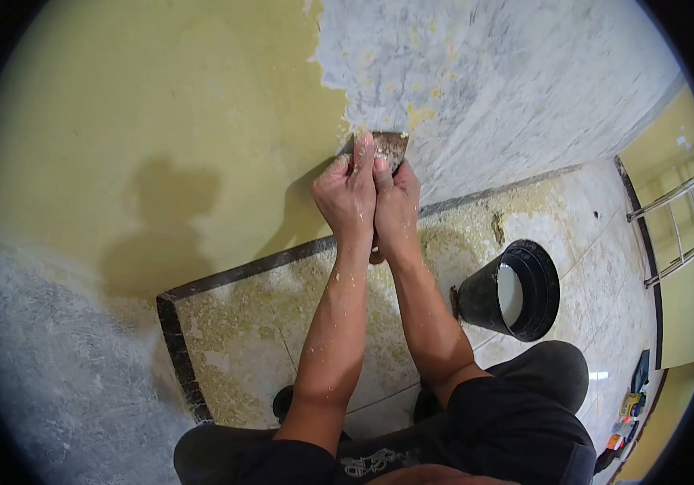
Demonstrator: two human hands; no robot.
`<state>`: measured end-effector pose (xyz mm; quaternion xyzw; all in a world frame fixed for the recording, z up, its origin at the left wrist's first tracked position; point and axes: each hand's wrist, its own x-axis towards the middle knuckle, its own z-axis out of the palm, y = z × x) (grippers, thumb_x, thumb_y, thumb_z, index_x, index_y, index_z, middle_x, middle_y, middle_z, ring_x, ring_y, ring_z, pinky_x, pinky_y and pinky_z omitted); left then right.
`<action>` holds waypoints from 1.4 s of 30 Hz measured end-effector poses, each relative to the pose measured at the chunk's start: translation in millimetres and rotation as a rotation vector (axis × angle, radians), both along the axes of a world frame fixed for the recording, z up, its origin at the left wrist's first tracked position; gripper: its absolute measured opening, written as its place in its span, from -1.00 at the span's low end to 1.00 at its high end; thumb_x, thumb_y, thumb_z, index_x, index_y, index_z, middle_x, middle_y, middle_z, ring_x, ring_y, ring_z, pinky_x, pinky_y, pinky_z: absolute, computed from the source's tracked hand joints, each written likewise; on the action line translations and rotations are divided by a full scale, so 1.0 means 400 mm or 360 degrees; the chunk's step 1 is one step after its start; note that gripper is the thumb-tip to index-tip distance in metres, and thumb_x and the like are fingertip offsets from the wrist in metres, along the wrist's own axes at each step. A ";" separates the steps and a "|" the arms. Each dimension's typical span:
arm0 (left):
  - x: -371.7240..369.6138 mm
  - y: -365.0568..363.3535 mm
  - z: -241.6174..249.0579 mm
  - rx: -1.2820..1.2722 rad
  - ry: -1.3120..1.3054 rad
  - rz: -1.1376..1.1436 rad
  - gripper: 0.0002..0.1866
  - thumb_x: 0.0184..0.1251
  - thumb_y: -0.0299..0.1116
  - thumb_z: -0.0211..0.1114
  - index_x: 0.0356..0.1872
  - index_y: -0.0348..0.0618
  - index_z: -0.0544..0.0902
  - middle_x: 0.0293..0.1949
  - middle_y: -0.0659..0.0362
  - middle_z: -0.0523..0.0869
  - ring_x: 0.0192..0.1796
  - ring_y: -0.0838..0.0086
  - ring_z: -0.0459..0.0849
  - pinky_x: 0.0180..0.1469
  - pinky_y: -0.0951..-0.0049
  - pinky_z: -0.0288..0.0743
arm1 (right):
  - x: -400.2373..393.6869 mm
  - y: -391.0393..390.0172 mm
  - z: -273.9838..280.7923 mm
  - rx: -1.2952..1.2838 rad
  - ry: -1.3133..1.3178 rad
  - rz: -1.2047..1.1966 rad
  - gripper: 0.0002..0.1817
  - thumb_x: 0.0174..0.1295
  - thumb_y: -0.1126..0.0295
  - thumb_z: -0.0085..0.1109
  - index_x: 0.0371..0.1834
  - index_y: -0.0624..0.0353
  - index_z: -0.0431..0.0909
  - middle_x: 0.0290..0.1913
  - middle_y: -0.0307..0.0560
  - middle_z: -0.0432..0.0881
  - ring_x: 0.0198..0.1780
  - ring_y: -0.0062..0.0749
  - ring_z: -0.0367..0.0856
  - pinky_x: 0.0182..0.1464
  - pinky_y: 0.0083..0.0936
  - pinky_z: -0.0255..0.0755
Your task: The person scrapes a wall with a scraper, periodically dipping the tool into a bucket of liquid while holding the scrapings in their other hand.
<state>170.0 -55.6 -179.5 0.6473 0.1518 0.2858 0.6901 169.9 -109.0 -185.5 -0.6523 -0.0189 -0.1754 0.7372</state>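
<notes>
Both hands are closed together around a scraper [392, 148], its broad, residue-smeared metal blade pointing up at the wall. My left hand [344, 192] grips it from the left, with the thumb laid along the blade. Pressed beside it, my right hand [396, 200] wraps the tool from the right, thumb also forward. The end of the handle sticks out below between the wrists. Yellow paint [201, 97] covers the wall left of the blade, while bare grey-white plaster [508, 89] shows above and to the right. Pale flakes cling to both hands and forearms.
A black bucket [476, 293] holding whitish liquid stands on the tiled floor right of my arms. Yellowish paint scrapings [226, 343] litter the floor along the dark skirting [282, 257]. A metal ladder [674, 194] and several small items [628, 408] are at the far right.
</notes>
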 end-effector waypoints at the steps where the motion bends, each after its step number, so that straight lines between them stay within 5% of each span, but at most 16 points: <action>1: -0.002 -0.006 0.015 -0.0055 -0.0095 0.0019 -0.44 0.27 -0.03 0.42 -0.61 -0.43 0.59 -0.68 0.36 0.43 -0.52 0.68 0.29 -0.49 0.50 0.27 | 0.005 0.003 0.011 0.0066 0.0037 0.0021 -0.79 0.40 0.42 0.00 -0.13 0.40 0.50 -0.25 -0.06 0.63 -0.22 -0.48 0.49 -0.10 -0.43 0.43; 2: 0.000 0.001 0.019 -0.0051 -0.0082 0.0016 -0.44 0.27 -0.03 0.42 -0.61 -0.43 0.59 -0.68 0.36 0.43 -0.52 0.68 0.29 -0.49 0.50 0.27 | -0.003 0.005 0.009 0.0131 0.0106 0.0035 -0.78 0.40 0.41 0.01 -0.12 0.41 0.50 -0.25 -0.06 0.63 -0.21 -0.48 0.49 -0.10 -0.42 0.43; 4: 0.012 0.012 0.022 0.0020 -0.0054 -0.0041 -0.39 0.27 0.05 0.38 -0.60 -0.44 0.57 -0.78 0.03 0.38 -0.61 0.52 0.23 -0.52 0.34 0.28 | -0.010 0.002 0.041 0.0055 0.0119 0.0047 -0.77 0.40 0.41 0.02 -0.11 0.41 0.50 -0.24 -0.05 0.64 -0.21 -0.48 0.50 -0.09 -0.43 0.43; 8: 0.010 0.008 -0.012 0.0139 -0.0037 0.0026 -0.38 0.28 0.05 0.36 -0.63 -0.43 0.52 -0.78 0.05 0.28 -0.61 0.52 0.18 -0.57 0.31 0.22 | -0.004 -0.004 -0.005 -0.0144 0.0104 -0.0036 -0.77 0.40 0.41 0.02 -0.10 0.42 0.50 -0.23 -0.03 0.65 -0.22 -0.48 0.51 -0.09 -0.43 0.44; 10: 0.011 0.001 -0.007 0.0053 -0.0086 0.0027 -0.38 0.29 0.05 0.36 -0.63 -0.43 0.52 -0.76 0.06 0.25 -0.61 0.53 0.17 -0.58 0.31 0.20 | 0.003 0.002 -0.014 0.0070 0.0069 -0.0013 -0.77 0.40 0.41 0.02 -0.12 0.42 0.50 -0.25 -0.03 0.65 -0.23 -0.47 0.51 -0.10 -0.43 0.44; 16: 0.005 -0.003 -0.003 -0.0105 -0.0154 -0.0051 -0.42 0.29 0.02 0.37 -0.57 -0.44 0.58 -0.78 0.11 0.41 -0.60 0.60 0.26 -0.54 0.37 0.28 | -0.005 -0.001 0.000 -0.0161 0.0127 -0.0039 -0.77 0.41 0.42 -0.01 -0.07 0.41 0.50 -0.21 -0.04 0.65 -0.19 -0.47 0.54 -0.07 -0.46 0.44; 27: 0.003 0.002 -0.010 0.0168 -0.0006 0.0005 -0.40 0.29 0.02 0.36 -0.59 -0.46 0.55 -0.78 0.04 0.35 -0.61 0.57 0.22 -0.55 0.33 0.25 | -0.010 0.012 -0.013 0.0198 0.0078 -0.0006 -0.81 0.42 0.45 -0.03 -0.11 0.37 0.51 -0.26 -0.10 0.63 -0.26 -0.50 0.47 -0.14 -0.46 0.41; 32: 0.011 0.009 -0.001 0.0110 -0.0103 -0.0067 -0.42 0.29 0.02 0.36 -0.59 -0.44 0.58 -0.79 0.05 0.39 -0.63 0.54 0.24 -0.55 0.32 0.25 | -0.012 0.000 -0.005 -0.0069 0.0131 -0.0012 -0.79 0.43 0.43 -0.03 -0.08 0.36 0.52 -0.21 -0.08 0.64 -0.21 -0.51 0.52 -0.10 -0.46 0.43; 34: -0.004 0.008 0.005 0.0174 0.0010 -0.0044 -0.43 0.30 0.02 0.35 -0.56 -0.44 0.59 -0.77 0.04 0.43 -0.64 0.52 0.25 -0.55 0.33 0.26 | -0.013 0.012 -0.011 0.0220 0.0158 0.0013 -0.79 0.42 0.41 -0.03 -0.12 0.37 0.50 -0.26 -0.06 0.64 -0.25 -0.49 0.49 -0.15 -0.44 0.42; 38: -0.003 0.006 0.023 -0.0068 -0.0104 -0.0132 -0.41 0.29 0.02 0.37 -0.60 -0.44 0.58 -0.77 0.02 0.44 -0.64 0.52 0.26 -0.55 0.32 0.26 | -0.019 0.000 0.020 0.0007 0.0200 0.0033 -0.78 0.43 0.41 -0.03 -0.08 0.37 0.51 -0.22 -0.06 0.65 -0.22 -0.48 0.54 -0.11 -0.45 0.44; 39: -0.002 0.021 -0.001 0.0200 -0.0028 -0.0062 -0.42 0.29 0.01 0.37 -0.59 -0.45 0.58 -0.77 0.02 0.43 -0.63 0.56 0.27 -0.55 0.32 0.27 | -0.025 0.002 0.010 -0.0202 0.0235 -0.0073 -0.79 0.43 0.43 -0.03 -0.10 0.39 0.51 -0.21 -0.05 0.65 -0.22 -0.47 0.54 -0.11 -0.43 0.44; 42: -0.007 0.007 -0.015 0.0123 -0.0004 -0.0017 -0.40 0.31 0.02 0.34 -0.58 -0.45 0.56 -0.77 0.01 0.42 -0.63 0.56 0.25 -0.55 0.31 0.27 | -0.026 0.020 -0.009 0.0166 0.0164 -0.0022 -0.77 0.42 0.42 -0.03 -0.13 0.42 0.50 -0.23 -0.01 0.65 -0.24 -0.44 0.52 -0.13 -0.41 0.43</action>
